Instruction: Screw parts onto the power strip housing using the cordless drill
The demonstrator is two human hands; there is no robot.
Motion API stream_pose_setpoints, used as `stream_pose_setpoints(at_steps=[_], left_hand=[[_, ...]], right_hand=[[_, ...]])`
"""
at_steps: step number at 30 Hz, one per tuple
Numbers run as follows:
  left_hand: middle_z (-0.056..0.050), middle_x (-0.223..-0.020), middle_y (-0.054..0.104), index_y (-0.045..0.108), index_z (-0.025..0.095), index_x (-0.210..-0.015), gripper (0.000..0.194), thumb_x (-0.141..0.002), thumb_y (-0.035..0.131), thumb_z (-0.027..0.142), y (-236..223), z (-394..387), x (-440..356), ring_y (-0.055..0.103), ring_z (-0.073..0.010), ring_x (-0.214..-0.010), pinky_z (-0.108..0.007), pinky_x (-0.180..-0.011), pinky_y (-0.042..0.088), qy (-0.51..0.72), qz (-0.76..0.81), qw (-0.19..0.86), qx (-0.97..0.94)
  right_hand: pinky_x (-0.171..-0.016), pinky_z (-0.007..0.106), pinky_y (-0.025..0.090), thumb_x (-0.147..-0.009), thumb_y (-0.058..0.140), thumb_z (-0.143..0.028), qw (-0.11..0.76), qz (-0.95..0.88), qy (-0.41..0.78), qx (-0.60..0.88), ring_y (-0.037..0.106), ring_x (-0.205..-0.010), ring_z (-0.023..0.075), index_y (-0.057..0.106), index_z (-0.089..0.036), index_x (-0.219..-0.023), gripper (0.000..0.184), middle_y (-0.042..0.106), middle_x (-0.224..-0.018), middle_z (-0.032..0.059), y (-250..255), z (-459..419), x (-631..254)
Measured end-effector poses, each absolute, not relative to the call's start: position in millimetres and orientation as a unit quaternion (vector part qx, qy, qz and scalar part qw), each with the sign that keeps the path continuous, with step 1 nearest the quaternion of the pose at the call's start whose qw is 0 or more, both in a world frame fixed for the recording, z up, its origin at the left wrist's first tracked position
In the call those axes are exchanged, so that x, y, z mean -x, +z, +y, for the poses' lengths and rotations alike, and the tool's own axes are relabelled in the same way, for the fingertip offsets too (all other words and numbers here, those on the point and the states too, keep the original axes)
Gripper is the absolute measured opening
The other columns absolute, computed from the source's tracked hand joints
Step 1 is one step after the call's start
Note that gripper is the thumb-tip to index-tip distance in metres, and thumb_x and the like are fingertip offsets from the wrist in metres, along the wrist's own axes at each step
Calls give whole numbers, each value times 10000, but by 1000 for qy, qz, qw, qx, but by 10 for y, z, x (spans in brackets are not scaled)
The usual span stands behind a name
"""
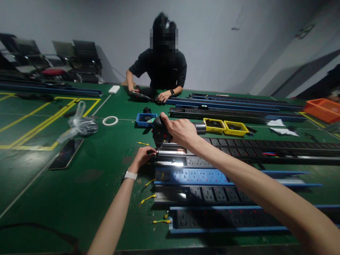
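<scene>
Blue plastic bin [143, 124], mid-frame, holds dark parts [147, 118]; right hand [181, 130] grips black pistol-shaped drill [157, 131] just above left hand [142, 157], hold unclear.

A broad, flat, whitish band [131, 175] circles the left wrist, fitting close; whether it is a watch or a bracelet is unclear. The left hand [144, 157], right hand [182, 129] and both forearms [247, 170] are bare.
</scene>
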State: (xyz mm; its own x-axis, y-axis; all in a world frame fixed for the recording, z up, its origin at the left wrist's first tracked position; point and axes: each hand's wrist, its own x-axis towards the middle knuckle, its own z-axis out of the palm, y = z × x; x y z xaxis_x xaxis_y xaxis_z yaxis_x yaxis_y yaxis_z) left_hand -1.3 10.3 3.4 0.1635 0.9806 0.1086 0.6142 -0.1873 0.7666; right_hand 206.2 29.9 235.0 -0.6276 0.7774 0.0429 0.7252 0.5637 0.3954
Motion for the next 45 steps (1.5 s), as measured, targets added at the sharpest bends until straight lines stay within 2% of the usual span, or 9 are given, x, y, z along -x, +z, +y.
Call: stream_pose_setpoints(at_steps=[5, 11, 17, 24, 27, 31, 36, 45], left_hand=[[-47, -940, 736, 758, 175, -919, 204, -810, 679, 329, 22, 103, 19, 662, -136, -852, -227, -810, 499, 321, 562, 290, -705], [-47, -944, 736, 755, 176, -924, 225, -815, 671, 355, 43, 93, 12, 666, -141, -863, -232, -816, 503, 318, 559, 292, -708], [-55, -939, 734, 761, 179, -908, 258, -813, 669, 401, -25, 96, 8, 662, -140, -862, -228, -828, 502, 350, 544, 293, -704], [-52, -928, 738, 770, 173, -879, 261, -788, 672, 397, 30, 74, -15, 667, -144, -863, -201, -793, 486, 358, 559, 307, -682], [-41, -915, 738, 772, 178, -869, 239, -778, 683, 381, 16, 79, -23, 663, -130, -839, -184, -769, 469, 364, 556, 315, -677], [-45, -873, 736, 769, 164, -844, 210, -752, 697, 340, -28, 78, -14, 647, -118, -791, -171, -721, 451, 377, 553, 310, -675], [-36, -887, 738, 770, 189, -851, 162, -761, 690, 298, -22, 61, 9, 650, -108, -798, -164, -751, 437, 381, 530, 284, -703], [-38, -916, 735, 769, 198, -884, 200, -801, 669, 350, -84, 85, 18, 656, -115, -843, -163, -768, 439, 366, 541, 285, -702]], right_hand=[[-693, 214, 350, -873, 406, -200, 77, 879, 193, -429, 647, -772, 148, -121, -148, -1556, 865, 697, -958, 116, 2348, 295, -2072], [-694, 218, 363, -867, 407, -200, 67, 883, 191, -424, 654, -783, 162, -92, -161, -1564, 858, 696, -960, 113, 2343, 297, -2079], [-728, 230, 398, -874, 393, -207, 79, 886, 207, -407, 662, -863, 171, -149, -149, -1559, 875, 680, -1078, 148, 2375, 263, -2047], [-761, 255, 440, -885, 392, -220, 84, 892, 225, -383, 660, -946, 200, -30, -175, -1564, 800, 668, -1105, 146, 2406, 205, -2053], [-783, 258, 444, -882, 417, -236, 109, 888, 236, -379, 654, -966, 205, -38, -158, -1563, 822, 657, -1138, 163, 2434, 199, -2036], [-763, 245, 437, -870, 469, -268, 119, 881, 245, -386, 662, -923, 205, -42, -137, -1556, 865, 673, -1079, 164, 2455, 232, -1998], [-739, 228, 428, -833, 554, -327, 115, 878, 239, -398, 671, -892, 208, -21, -107, -1549, 945, 679, -1028, 166, 2448, 327, -1975], [-744, 228, 424, -840, 509, -278, 110, 887, 250, -374, 664, -886, 183, -39, -158, -1549, 904, 683, -1029, 127, 2433, 336, -2041]])
